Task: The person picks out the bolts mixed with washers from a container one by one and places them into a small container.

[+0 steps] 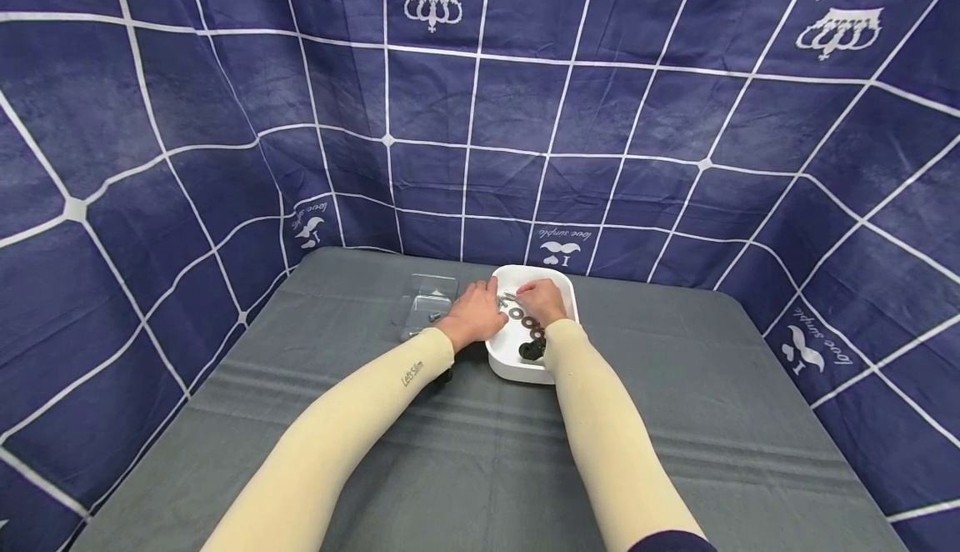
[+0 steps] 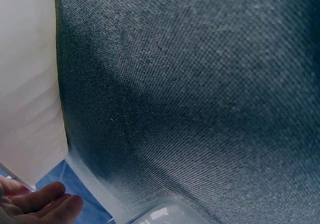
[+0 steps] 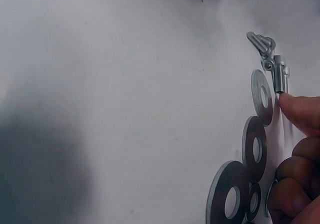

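A white tray (image 1: 522, 374) holds small metal parts. My left hand (image 1: 474, 315) rests over its left rim, fingers loosely extended; in the left wrist view its fingers (image 2: 55, 204) show beside the tray's white wall (image 2: 30, 84). Inside the tray, my right hand (image 1: 545, 300) has its fingers curled, and the thumb meets the end of a small silver metal pin (image 3: 279, 77), which it seems to pinch. The fingertip behind the pin is hidden. Close by lie a silver wing-shaped fastener (image 3: 261, 44) and several flat washers (image 3: 255, 149) in a row.
Left of the tray stands a clear plastic container (image 1: 427, 310) with a small metal piece in it. Black round parts (image 1: 532, 349) lie near the tray's front. A grey cloth (image 1: 420, 469) covers the table, and blue checked curtains (image 1: 510, 102) enclose its back and sides.
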A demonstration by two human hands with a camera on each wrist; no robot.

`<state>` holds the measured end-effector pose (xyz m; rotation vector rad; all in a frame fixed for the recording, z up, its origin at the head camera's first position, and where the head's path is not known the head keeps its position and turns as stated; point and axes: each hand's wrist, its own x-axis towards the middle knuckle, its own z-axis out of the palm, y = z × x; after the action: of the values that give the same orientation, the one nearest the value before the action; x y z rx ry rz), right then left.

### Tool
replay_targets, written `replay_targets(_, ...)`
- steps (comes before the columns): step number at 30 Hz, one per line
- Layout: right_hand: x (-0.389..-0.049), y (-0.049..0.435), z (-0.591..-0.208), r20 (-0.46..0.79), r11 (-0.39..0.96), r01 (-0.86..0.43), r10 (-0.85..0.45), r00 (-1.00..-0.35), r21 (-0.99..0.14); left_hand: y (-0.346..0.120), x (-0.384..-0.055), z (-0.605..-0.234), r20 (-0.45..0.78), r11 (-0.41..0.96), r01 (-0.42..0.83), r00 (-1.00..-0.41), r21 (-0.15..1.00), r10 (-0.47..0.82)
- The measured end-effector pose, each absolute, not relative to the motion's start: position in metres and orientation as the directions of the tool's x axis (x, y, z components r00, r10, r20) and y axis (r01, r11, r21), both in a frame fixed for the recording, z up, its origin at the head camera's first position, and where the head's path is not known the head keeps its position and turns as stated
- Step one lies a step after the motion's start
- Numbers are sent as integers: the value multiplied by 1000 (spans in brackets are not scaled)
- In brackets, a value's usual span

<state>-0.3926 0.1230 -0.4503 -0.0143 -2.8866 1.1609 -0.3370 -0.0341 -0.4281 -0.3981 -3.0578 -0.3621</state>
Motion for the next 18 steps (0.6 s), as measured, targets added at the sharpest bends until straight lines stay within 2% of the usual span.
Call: replay_targets(18, -391, 121, -450, -16, 748, 38, 37, -999, -662, -33, -335, -429, 90, 943, 255, -966, 214, 241)
